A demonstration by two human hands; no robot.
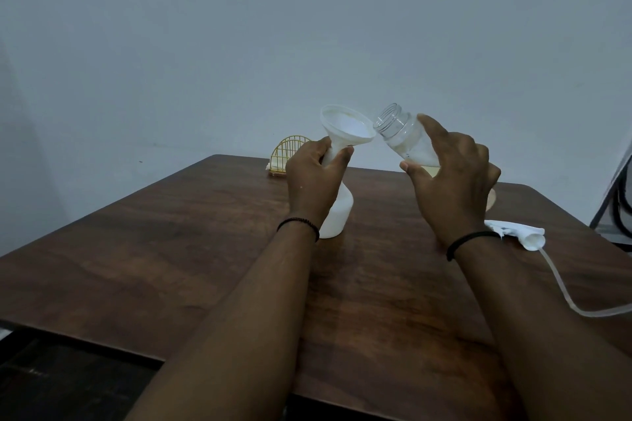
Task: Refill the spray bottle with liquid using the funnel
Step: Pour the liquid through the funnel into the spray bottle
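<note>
A white spray bottle (337,215) stands on the wooden table (171,249) without its head. A white funnel (345,128) sits in its neck. My left hand (313,178) grips the bottle's neck just under the funnel. My right hand (451,178) holds a clear jar (400,133) with pale liquid in its lower part. The jar is tilted left, its open mouth right beside the funnel's rim. I cannot tell whether liquid is flowing. The white spray head (513,232) with its clear dip tube (564,287) lies on the table to the right.
A small gold wire rack (290,154) stands at the table's far edge, left of the bottle. A dark frame with cables (619,202) is at the right edge of view. A plain wall rises behind the table.
</note>
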